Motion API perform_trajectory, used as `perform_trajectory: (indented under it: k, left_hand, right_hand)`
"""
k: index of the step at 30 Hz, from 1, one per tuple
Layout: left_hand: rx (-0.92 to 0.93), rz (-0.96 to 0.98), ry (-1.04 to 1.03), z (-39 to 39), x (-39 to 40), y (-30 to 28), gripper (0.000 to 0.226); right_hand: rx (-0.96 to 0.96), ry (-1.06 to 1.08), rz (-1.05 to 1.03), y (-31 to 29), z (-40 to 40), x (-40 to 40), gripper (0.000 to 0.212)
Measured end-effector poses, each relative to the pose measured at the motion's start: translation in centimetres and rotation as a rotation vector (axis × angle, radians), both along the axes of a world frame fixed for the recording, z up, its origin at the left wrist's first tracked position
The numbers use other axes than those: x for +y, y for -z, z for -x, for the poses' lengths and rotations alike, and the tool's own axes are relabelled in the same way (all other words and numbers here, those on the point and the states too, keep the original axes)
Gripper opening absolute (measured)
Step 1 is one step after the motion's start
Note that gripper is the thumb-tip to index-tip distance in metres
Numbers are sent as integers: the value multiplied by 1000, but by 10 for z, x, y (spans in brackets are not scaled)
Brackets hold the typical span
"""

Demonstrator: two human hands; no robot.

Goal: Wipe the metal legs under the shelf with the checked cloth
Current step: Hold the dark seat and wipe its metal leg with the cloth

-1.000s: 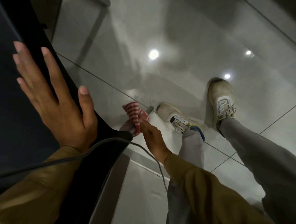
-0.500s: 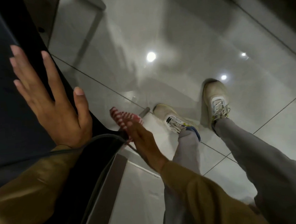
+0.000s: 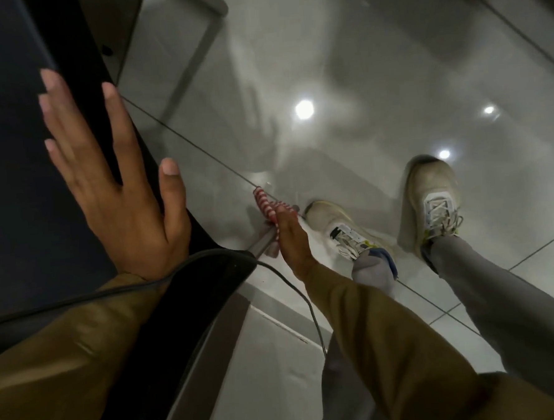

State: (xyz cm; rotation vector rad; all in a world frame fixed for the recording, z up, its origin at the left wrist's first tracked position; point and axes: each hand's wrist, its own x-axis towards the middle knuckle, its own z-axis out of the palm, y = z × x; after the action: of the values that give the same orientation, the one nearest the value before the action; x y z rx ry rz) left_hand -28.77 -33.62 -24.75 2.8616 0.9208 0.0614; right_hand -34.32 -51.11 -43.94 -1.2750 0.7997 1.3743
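Note:
I look straight down past the dark shelf top. My left hand lies flat on that top near its edge, fingers spread, holding nothing. Below the shelf corner my right hand reaches down and presses the red-and-white checked cloth against a thin metal leg that slants to the floor. The cloth wraps the lower part of the leg, close to its foot. My right fingers are hidden behind the cloth and leg.
Glossy grey floor tiles reflect ceiling lights. My two pale sneakers, one just right of the leg's foot and the other further right. A thin black cable hangs from the shelf corner.
My right hand has slid the checked cloth down the leg toward the floor. The left hand has stayed flat on the shelf top.

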Motion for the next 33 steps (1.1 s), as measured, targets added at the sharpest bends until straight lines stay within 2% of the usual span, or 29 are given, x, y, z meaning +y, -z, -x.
perform_trajectory:
  k: [8, 11, 13, 14, 16, 17, 19, 20, 24, 27, 30, 32, 33]
  left_hand:
    - [39, 28, 22, -2, -1, -7, 66]
    - [38, 29, 29, -2, -1, -7, 66]
    - [31, 25, 30, -1, 1, -5, 66]
    - [27, 20, 31, -1, 2, -4, 65]
    - [16, 25, 39, 2, 2, -1, 64]
    - [8, 33, 44, 3, 2, 0, 63]
    - [7, 38, 40, 5, 4, 2, 62]
    - [10, 39, 37, 6, 4, 3, 61]
    - [17, 40, 40, 4, 3, 1, 61]
    - [40, 38, 38, 1, 3, -4, 63]
    - [53, 54, 40, -1, 3, -7, 64]
    - [41, 52, 37, -1, 3, -7, 65]
    - [35, 50, 33, 0, 3, -6, 64]
  right_hand:
    - [-138, -59, -192, -105, 13, -12, 31]
    - [-161, -31, -224, -107, 18, -10, 26]
    - [-107, 23, -210, -83, 18, -7, 25]
    - [-90, 38, -200, -71, 15, -6, 27]
    - [-58, 52, -119, -44, 11, -2, 59]
    - [-63, 23, -89, -33, 9, -2, 60]
    - [-164, -100, -82, -14, 5, -2, 29]
    - [-179, -128, -77, -9, 4, -2, 30]
    - [-134, -75, -79, -32, 4, -7, 52]
    - [-157, -28, -156, -79, 10, -4, 42]
    - [-193, -78, -162, -111, 22, 0, 57]
    - [-174, 8, -183, -112, 23, 0, 68]
    - [-139, 18, -173, -108, 21, 1, 65]
